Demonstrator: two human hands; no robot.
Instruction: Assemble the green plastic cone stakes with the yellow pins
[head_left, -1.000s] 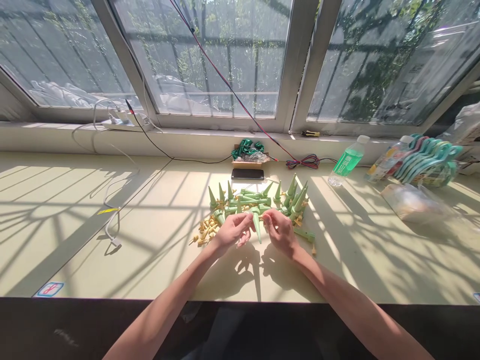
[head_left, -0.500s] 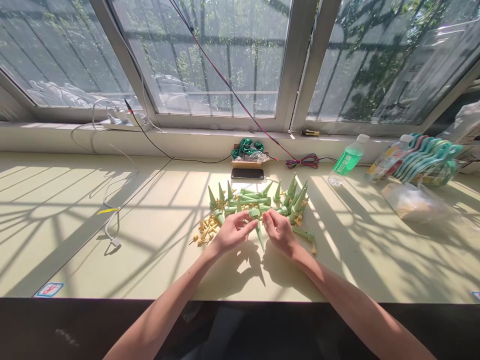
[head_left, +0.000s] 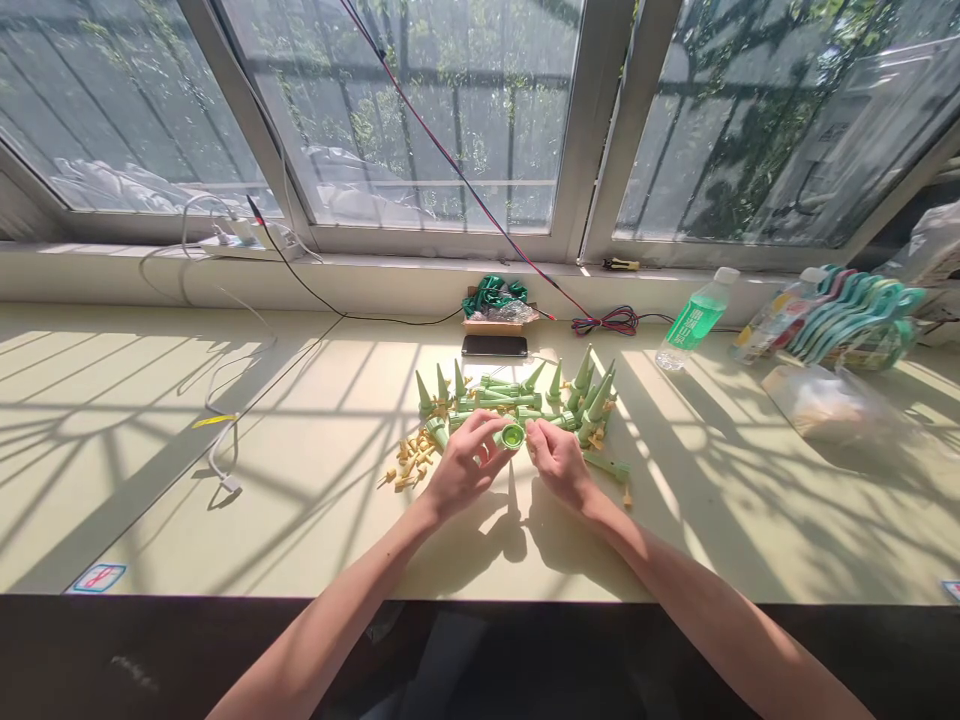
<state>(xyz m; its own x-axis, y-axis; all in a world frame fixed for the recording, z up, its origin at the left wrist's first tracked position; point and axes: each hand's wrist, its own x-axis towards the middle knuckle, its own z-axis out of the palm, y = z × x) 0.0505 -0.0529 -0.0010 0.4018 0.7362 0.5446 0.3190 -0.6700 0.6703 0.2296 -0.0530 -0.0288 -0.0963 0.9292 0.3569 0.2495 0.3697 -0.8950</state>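
Between the thumb and fingers of my left hand (head_left: 463, 465) is a green plastic watering spike (head_left: 513, 437), its round, hollow end turned toward me. Just to its right, the fingers of my right hand (head_left: 559, 465) are pinched together beside the rim; what they hold, if anything, is hidden. Behind both hands lies a pile of green cone-shaped spikes (head_left: 495, 402), some standing point up. Small yellow plastic pieces (head_left: 411, 460) are heaped left of my left hand. A single green spike (head_left: 606, 466) with a yellow piece at its end rests right of my right hand.
A dark phone (head_left: 495, 346) lies behind the pile, before a small cardboard box (head_left: 499, 327). Further right stand a green-labelled bottle (head_left: 694, 322), a row of hangers (head_left: 855, 315) and a plastic bag (head_left: 832, 405). A white cable (head_left: 214, 455) runs over the table's left side.
My left hand has turned the watering spike: its point hung down toward me before, and now its open end faces me. My right hand has stayed nearly in place.
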